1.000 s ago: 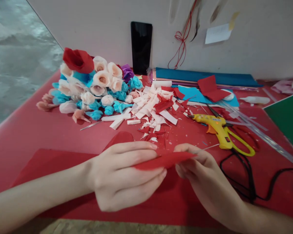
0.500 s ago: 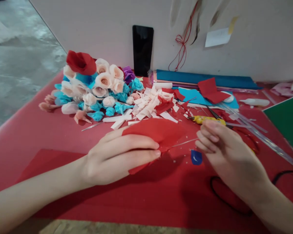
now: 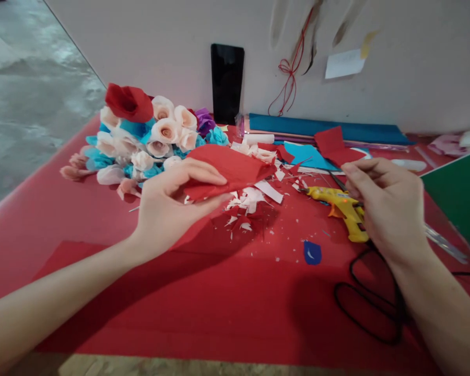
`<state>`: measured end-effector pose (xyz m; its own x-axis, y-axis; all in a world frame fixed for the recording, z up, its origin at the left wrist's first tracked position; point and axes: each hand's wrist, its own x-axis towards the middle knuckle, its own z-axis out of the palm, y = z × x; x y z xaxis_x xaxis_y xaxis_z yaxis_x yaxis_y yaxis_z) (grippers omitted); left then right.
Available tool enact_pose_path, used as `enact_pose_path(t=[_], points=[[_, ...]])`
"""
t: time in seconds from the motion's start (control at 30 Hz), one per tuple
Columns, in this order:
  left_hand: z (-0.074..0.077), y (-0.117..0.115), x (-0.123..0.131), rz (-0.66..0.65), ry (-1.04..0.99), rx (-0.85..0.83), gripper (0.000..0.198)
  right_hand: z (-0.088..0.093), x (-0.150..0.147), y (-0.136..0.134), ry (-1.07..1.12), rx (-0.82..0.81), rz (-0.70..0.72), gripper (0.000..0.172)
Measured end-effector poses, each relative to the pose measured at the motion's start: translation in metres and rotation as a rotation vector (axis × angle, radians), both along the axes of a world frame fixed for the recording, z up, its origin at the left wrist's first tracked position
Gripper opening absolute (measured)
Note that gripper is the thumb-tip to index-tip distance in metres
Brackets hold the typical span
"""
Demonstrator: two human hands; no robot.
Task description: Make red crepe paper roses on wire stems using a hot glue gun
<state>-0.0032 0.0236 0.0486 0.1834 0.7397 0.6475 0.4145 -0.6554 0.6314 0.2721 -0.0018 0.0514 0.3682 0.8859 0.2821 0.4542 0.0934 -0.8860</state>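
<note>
A cupped piece of red crepe paper (image 3: pixel 231 164) is pinched between the thumb and fingers of my left hand (image 3: pixel 168 203), above the table and in front of the paper flowers. A faint thin strand (image 3: pixel 305 174) runs rightward from the paper toward my right hand (image 3: pixel 391 203), whose thumb and forefinger are pinched together at its end. Whether the strand is thread or wire I cannot tell. Just left of my right hand, a yellow hot glue gun (image 3: pixel 340 206) lies on the table, partly behind that hand. White and red paper scraps (image 3: pixel 248 201) lie under the red piece.
Several paper flowers (image 3: pixel 166 130) are heaped at the back left. A black phone (image 3: pixel 227 83) leans against the wall. Glue sticks (image 3: pixel 446 245) lie at the right, near a green board (image 3: pixel 460 198). A black cord (image 3: pixel 368 313) loops at front right; a blue scrap (image 3: pixel 312 253) lies mid-table.
My left hand has lifted the red paper and turned it, thumb now below. My right hand has moved up and right, uncovering more of the glue gun.
</note>
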Motion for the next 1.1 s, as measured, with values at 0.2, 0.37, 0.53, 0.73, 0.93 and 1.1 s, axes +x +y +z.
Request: enact_pose_path(t=[0.2,0.37,0.53,0.73,0.93,1.1], points=[[-0.002,0.0,-0.003,0.024,-0.002,-0.108,0.013,-0.003,0.004,0.022,-0.335,-0.068,0.076,0.02],[-0.002,-0.002,-0.002,-0.019,-0.019,-0.078,0.014,0.005,-0.002,0.056,-0.685,-0.107,0.061,0.018],[0.001,0.0,-0.005,-0.026,-0.015,0.05,0.019,0.012,-0.007,0.094,-0.913,-0.193,0.092,0.017],[0.01,0.007,-0.014,-0.118,0.138,0.421,0.021,0.031,0.006,0.112,-0.946,-0.212,0.254,0.026],[0.011,0.011,-0.017,-0.172,0.177,0.497,0.02,0.066,-0.014,0.086,-0.856,-0.143,0.516,0.03],[0.013,0.004,-0.013,-0.211,0.166,0.454,0.021,0.071,-0.053,0.053,-0.83,-0.096,1.003,0.025]])
